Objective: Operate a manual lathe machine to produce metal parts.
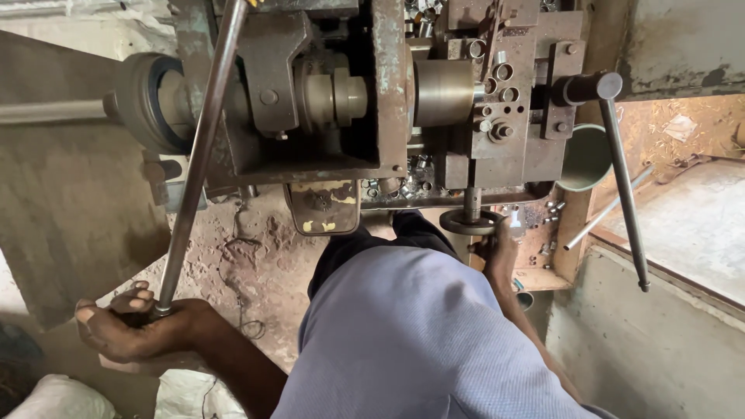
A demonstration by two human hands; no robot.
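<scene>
My left hand [128, 326] grips the lower end of a long steel lever [198, 155] that slants up to the top of an old lathe-like machine [372, 93]. My right hand [497, 252] is closed on the rim of a small dark handwheel [468, 223] under the machine's tool slide. The brass-coloured spindle and chuck [442, 91] sit in the machine's middle. My light blue shirt [411, 334] fills the lower centre and hides part of my right arm.
Another long lever with a round knob [625, 178] hangs down on the right. A thin steel rod [609, 208] lies beside it over a concrete ledge [691, 225]. Several small metal rings lie on the machine bed [411, 182]. White sacks [62, 397] rest on the dirty floor at lower left.
</scene>
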